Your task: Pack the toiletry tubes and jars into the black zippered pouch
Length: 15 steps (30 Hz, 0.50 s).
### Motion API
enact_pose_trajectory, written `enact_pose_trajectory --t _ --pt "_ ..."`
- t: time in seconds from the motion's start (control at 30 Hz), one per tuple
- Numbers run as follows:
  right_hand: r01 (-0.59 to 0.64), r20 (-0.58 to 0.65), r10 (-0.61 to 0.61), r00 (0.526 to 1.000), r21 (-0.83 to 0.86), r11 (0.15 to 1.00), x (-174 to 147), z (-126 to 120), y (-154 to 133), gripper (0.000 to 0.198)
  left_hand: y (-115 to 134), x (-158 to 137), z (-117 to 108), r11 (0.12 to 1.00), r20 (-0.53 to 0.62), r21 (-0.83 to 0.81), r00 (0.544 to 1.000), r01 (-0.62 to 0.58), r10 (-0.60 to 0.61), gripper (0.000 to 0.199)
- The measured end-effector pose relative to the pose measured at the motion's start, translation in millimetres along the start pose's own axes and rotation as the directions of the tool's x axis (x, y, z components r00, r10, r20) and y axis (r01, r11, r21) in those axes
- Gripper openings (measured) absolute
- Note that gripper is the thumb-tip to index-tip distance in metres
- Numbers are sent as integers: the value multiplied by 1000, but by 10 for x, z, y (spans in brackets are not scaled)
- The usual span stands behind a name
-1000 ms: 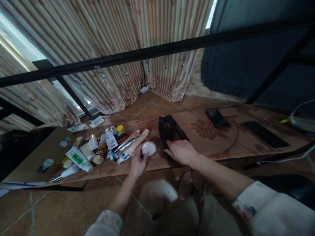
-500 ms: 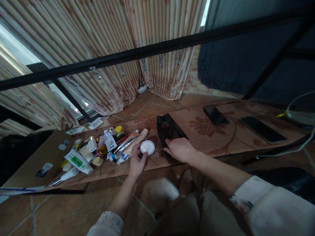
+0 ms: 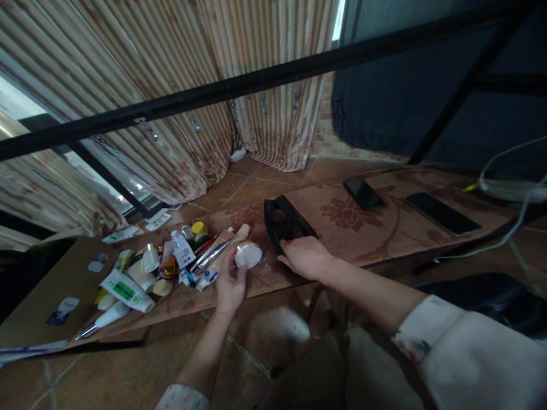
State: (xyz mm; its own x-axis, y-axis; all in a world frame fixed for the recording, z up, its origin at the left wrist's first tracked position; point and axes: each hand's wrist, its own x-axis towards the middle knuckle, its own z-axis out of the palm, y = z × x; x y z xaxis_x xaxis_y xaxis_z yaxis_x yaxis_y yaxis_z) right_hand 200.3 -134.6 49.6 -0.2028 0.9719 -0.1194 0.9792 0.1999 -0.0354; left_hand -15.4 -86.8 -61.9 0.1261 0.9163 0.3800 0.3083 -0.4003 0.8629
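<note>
Between the thumb and fingers of my left hand [image 3: 231, 289] is a small round jar [image 3: 248, 255] with a whitish top, tilted so that part of its orange-toned side shows. My right hand [image 3: 306, 258] grips the near edge of a black open pouch [image 3: 289, 221], and its fingertips are partly hidden. The pouch stands on the cloth-covered bench, just right of the jar. Left of the jar lie a silver tube [image 3: 213, 254] and a beige tube [image 3: 243, 233], among a heap of cosmetics.
A white and green tube [image 3: 127, 290] lies in the heap near a cardboard box [image 3: 55, 290]. Two dark phones, one near [image 3: 442, 213] and one farther [image 3: 364, 193], rest on the patterned bench cover [image 3: 342, 250]. A black rail [image 3: 265, 80] crosses behind, before striped curtains.
My left hand has tipped the jar, so its side now shows. The right hand keeps its hold on the pouch. The whole view has shifted slightly.
</note>
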Motion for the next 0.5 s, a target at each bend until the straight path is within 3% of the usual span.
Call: enact_pose_trajectory --t 0.07,0.17,0.33,0.5 --pt "4 -18 -4 1000 1 1000 0 10 9 34 39 24 -3 998 -11 26 998 -58 58 52" --pt "1 -34 0 999 5 1000 2 21 12 33 29 42 0 980 63 146 990 -137 129 48" --pt "11 -18 -11 1000 12 1000 13 24 -17 32 -49 36 13 951 189 256 974 -173 126 47" --pt "0 13 0 1000 18 1000 20 12 -25 36 -84 11 30 946 161 276 978 -172 131 50"
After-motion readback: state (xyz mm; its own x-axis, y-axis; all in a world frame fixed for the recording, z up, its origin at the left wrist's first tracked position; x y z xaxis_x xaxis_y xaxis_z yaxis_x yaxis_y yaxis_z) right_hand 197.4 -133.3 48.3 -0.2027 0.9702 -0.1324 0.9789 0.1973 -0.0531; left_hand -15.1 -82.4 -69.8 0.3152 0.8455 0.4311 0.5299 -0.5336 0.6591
